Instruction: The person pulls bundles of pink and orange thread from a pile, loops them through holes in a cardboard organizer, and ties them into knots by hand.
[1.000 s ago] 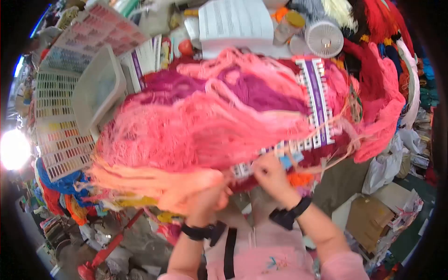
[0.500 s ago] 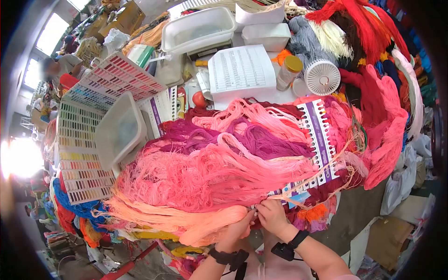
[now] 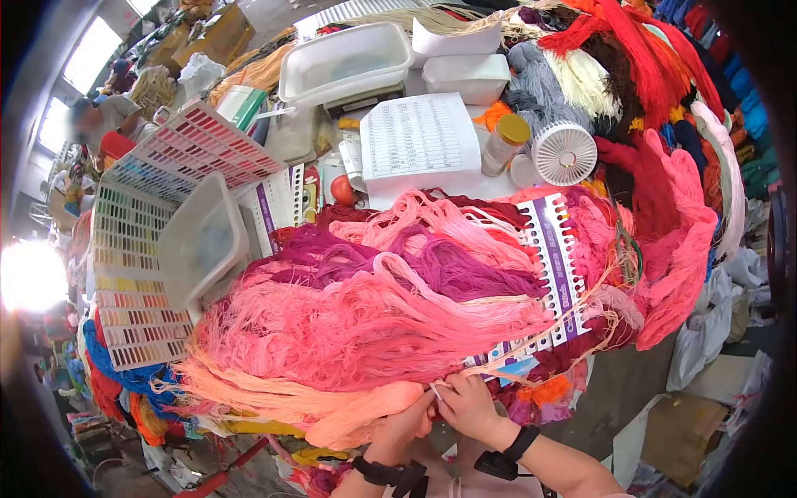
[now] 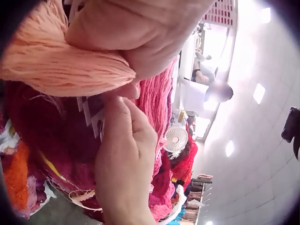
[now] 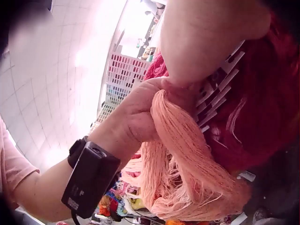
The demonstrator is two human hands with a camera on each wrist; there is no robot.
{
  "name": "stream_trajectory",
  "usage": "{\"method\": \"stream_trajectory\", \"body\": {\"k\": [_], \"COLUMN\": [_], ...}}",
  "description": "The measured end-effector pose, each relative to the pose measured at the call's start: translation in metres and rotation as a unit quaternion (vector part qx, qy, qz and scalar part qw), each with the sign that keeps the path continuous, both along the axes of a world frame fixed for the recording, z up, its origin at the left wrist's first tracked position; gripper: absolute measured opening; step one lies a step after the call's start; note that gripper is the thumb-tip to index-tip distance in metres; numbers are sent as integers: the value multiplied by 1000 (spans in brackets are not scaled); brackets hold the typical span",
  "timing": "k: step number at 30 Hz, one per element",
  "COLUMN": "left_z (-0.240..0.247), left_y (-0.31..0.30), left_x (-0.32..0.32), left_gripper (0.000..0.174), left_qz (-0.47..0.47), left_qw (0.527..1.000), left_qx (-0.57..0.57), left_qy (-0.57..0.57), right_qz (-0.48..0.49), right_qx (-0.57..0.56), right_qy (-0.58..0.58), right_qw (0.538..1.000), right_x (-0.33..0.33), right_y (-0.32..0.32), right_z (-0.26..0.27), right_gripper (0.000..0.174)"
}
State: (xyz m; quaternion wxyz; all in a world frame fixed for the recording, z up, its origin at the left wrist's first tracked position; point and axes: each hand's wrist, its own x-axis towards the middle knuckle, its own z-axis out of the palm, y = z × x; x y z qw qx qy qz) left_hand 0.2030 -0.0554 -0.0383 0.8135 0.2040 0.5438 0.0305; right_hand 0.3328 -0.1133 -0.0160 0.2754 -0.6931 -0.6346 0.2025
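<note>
My left hand (image 3: pixel 407 425) grips the looped end of a peach yarn skein (image 3: pixel 365 411), which trails left along the pile's front edge. In the left wrist view, the peach skein (image 4: pixel 61 70) bulges from under the curled left fingers. My right hand (image 3: pixel 470 407) meets the left one, its thumb and forefinger pinching at the skein's end; a small white bit (image 3: pixel 435 390) shows there. What exactly the right fingertips pinch is hidden. Behind the hands, coral pink yarn (image 3: pixel 332 324) and purple yarn (image 3: pixel 452 266) lie heaped. A white punched card (image 3: pixel 554 270) rests across the yarn.
Colour charts (image 3: pixel 137 266) and a tilted clear tub (image 3: pixel 203 241) stand at the left. Farther back are a printed sheet (image 3: pixel 421 137), a yellow-lidded jar (image 3: pixel 505 145) and a small white fan (image 3: pixel 564 154). Red yarn (image 3: pixel 656 199) hangs at the right; a person (image 3: pixel 116 116) is at the far left.
The head view has swung upward since the first frame. Both hands stay together at the pile's front edge, the left still holding the peach skein; the right fingers have closed in beside it.
</note>
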Motion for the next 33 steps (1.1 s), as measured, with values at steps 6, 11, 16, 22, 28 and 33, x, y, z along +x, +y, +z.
{"method": "stream_trajectory", "body": {"k": [6,11,16,22,28,33], "left_z": [-16,3,-1,36,30,48], "left_y": [-7,8,12,16,23,33], "left_x": [0,-18,-16,-32,0,-29], "left_gripper": [28,20,16,45,30,17], "left_qz": [108,75,-26,119,-126,25], "left_qw": [976,993,999,961,987,997], "left_qx": [-170,-36,9,-115,20,67], "left_qy": [-84,-82,-44,-222,-99,26], "right_qz": [-14,-43,-51,-4,-85,-87], "right_qx": [14,6,-13,5,17,-33], "right_qy": [151,164,174,157,280,171], "right_qw": [988,985,983,988,956,981], "right_x": [9,10,7,13,10,-1], "right_y": [5,5,2,1,0,6], "right_z": [-11,-6,-11,-9,-17,-17], "right_gripper": [19,21,24,28,22,24]}}
